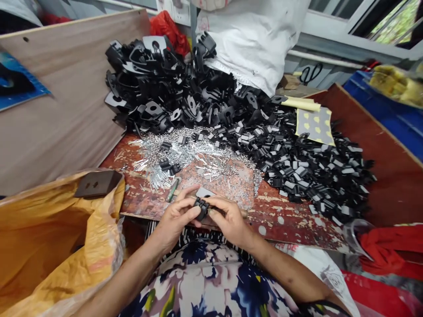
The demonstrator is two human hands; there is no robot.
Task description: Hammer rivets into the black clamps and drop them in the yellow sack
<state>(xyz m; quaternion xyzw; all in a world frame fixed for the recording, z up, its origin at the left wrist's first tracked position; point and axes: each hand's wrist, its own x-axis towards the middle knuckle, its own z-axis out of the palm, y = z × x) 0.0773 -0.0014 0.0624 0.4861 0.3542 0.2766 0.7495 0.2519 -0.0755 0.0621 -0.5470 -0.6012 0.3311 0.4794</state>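
Black piece (pixel 200 208) in the grip of both hands (pixel 234 223), silver pins (pixel 213 167) and black pile (pixel 304 171) beyond

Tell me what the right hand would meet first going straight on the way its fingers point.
The right hand would likely first meet the black part held in the left hand; they may already touch, as depth there is unclear.

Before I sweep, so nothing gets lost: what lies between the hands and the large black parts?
Loose silver pins, with a few small black pieces among them, as the head view shows.
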